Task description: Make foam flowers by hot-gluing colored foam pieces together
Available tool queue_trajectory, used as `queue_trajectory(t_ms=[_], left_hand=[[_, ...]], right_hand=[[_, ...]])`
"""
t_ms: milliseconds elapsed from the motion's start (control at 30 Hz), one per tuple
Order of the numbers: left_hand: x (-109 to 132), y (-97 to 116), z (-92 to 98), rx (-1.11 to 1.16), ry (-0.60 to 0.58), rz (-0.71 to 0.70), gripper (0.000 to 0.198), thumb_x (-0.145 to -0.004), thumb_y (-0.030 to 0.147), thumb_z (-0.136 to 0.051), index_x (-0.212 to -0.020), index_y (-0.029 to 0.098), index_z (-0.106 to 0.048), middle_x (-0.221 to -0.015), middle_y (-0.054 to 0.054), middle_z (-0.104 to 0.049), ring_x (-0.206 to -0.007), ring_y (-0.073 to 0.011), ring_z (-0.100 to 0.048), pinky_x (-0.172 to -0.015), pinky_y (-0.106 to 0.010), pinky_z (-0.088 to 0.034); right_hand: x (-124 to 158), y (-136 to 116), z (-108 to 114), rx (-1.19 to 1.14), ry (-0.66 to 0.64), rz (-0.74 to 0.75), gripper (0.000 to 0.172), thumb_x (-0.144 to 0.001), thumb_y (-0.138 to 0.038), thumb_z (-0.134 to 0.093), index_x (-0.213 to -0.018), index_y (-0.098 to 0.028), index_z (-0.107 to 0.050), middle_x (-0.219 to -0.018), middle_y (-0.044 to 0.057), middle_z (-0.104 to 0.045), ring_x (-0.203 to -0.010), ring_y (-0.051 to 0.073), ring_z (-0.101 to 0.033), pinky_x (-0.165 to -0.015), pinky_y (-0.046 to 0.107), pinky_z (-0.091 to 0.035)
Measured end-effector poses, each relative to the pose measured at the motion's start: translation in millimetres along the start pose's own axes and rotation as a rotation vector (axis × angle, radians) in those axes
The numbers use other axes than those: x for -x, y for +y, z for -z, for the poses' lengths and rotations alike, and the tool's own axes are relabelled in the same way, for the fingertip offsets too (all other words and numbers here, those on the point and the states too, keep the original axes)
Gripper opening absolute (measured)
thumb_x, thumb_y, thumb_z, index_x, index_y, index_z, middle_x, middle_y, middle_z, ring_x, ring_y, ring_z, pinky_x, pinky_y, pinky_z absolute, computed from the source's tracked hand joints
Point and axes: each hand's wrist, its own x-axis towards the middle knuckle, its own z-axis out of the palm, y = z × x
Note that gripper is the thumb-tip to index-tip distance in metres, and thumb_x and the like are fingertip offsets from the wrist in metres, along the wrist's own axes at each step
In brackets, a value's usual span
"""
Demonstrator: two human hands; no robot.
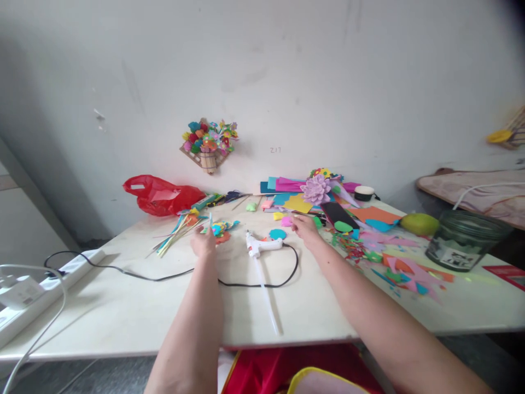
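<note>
My left hand reaches across the white table and grips a small multicoloured paper flower on a stick. My right hand rests further right, its fingers pinched on a small pink paper piece. Between the hands lies a white glue gun with a long clear glue stick behind it and a black cord looping round. A blue paper circle lies just past the gun.
A bundle of sticks and a red plastic bag are at the left. Coloured paper sheets, a purple paper flower and scraps cover the right side, with a green fruit, a dark jar and a power strip.
</note>
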Motion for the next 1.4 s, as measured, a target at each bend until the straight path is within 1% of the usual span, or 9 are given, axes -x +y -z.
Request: queue_trajectory(t_ms=[67, 133, 300, 500, 600, 733, 1033, 1267, 1400], left_hand=[[5.1, 9.4, -2.7, -0.126, 0.179, 0.044, 0.018, -0.064, 0.032, -0.058, -0.076, 0.022, -0.050, -0.054, -0.001, -0.054, -0.076, -0.0253, -0.060, -0.072, -0.036, -0.042], [12.1, 20.1, -6.2, -0.201, 0.252, 0.020, 0.019, -0.066, 0.035, -0.057, -0.079, 0.022, -0.050, -0.062, -0.003, -0.058, -0.080, -0.0251, -0.060, -0.074, -0.036, -0.042], [32.0, 40.0, -17.9, -0.311, 0.159, -0.131, 0.023, -0.070, 0.044, -0.052, -0.071, 0.022, -0.046, -0.065, -0.003, -0.057, -0.072, -0.0224, -0.058, -0.065, -0.031, -0.040], [65.1, 53.0, -44.5, -0.502, -0.121, -0.432, 0.024, -0.075, 0.042, -0.047, -0.063, 0.021, -0.047, -0.056, -0.002, -0.054, -0.060, -0.0188, -0.054, -0.056, -0.027, -0.032], [81.0, 57.2, -55.3, -0.505, -0.255, -0.648, 0.022, -0.076, 0.037, -0.048, -0.063, 0.020, -0.052, -0.062, -0.003, -0.059, -0.065, -0.0170, -0.055, -0.058, -0.026, -0.033], [91.1, 60.4, -58.8, -0.458, -0.285, -0.791, 0.025, -0.078, 0.035, -0.047, -0.061, 0.020, -0.057, -0.066, -0.005, -0.061, -0.076, -0.0177, -0.055, -0.060, -0.026, -0.035], [91.8, 58.5, -58.3, -0.382, -0.404, -0.846, 0.016, -0.074, 0.027, -0.052, -0.079, 0.022, -0.067, -0.082, -0.006, -0.066, -0.099, -0.0211, -0.051, -0.071, -0.028, -0.043], [82.6, 49.5, -62.2, -0.380, -0.362, -0.814, 0.023, -0.073, 0.030, -0.054, -0.089, 0.021, -0.067, -0.086, -0.007, -0.066, -0.105, -0.0225, -0.050, -0.085, -0.032, -0.042], [80.8, 47.8, -63.5, -0.394, -0.366, -0.810, 0.024, -0.073, 0.031, -0.054, -0.090, 0.022, -0.067, -0.087, -0.006, -0.065, -0.106, -0.0228, -0.050, -0.088, -0.034, -0.041]], right_hand=[[-1.9, 2.5, 0.3, 0.083, 0.022, 0.046, 0.026, -0.062, -0.036, -0.062, -0.049, -0.017, -0.049, -0.039, -0.005, -0.046, -0.033, 0.004, -0.030, -0.034, 0.020, -0.019], [-3.6, 4.0, 0.7, 0.142, 0.041, 0.072, 0.022, -0.062, -0.034, -0.060, -0.050, -0.017, -0.052, -0.040, -0.004, -0.048, -0.035, 0.005, -0.033, -0.035, 0.019, -0.022], [-11.9, 6.8, 6.1, 0.174, 0.141, 0.084, 0.012, -0.061, -0.027, -0.059, -0.066, -0.016, -0.059, -0.049, -0.003, -0.055, -0.039, 0.008, -0.042, -0.039, 0.019, -0.031], [-37.5, 21.8, 28.7, 0.336, 0.284, 0.116, 0.027, -0.067, -0.015, -0.046, -0.091, -0.012, -0.060, -0.075, 0.005, -0.066, -0.064, 0.014, -0.059, -0.056, 0.023, -0.044], [-43.1, 22.8, 39.1, 0.493, 0.325, 0.110, 0.029, -0.068, -0.015, -0.047, -0.093, -0.013, -0.062, -0.085, 0.007, -0.067, -0.079, 0.016, -0.061, -0.069, 0.025, -0.045], [-35.8, 11.8, 43.3, 0.705, 0.351, 0.075, 0.027, -0.068, -0.020, -0.052, -0.092, -0.018, -0.065, -0.093, 0.006, -0.068, -0.086, 0.019, -0.060, -0.076, 0.028, -0.043], [-25.0, 2.6, 42.3, 0.939, 0.308, 0.014, 0.025, -0.074, -0.031, -0.050, -0.089, -0.023, -0.068, -0.091, 0.004, -0.069, -0.084, 0.021, -0.060, -0.072, 0.029, -0.041], [-16.0, -4.4, 37.3, 1.080, 0.229, 0.025, 0.033, -0.076, -0.023, -0.046, -0.104, -0.024, -0.064, -0.100, 0.005, -0.067, -0.093, 0.022, -0.059, -0.075, 0.029, -0.040], [-11.4, -6.5, 30.2, 1.170, 0.188, 0.024, 0.034, -0.078, -0.032, -0.047, -0.108, -0.023, -0.061, -0.097, 0.008, -0.067, -0.093, 0.023, -0.060, -0.075, 0.031, -0.040]])
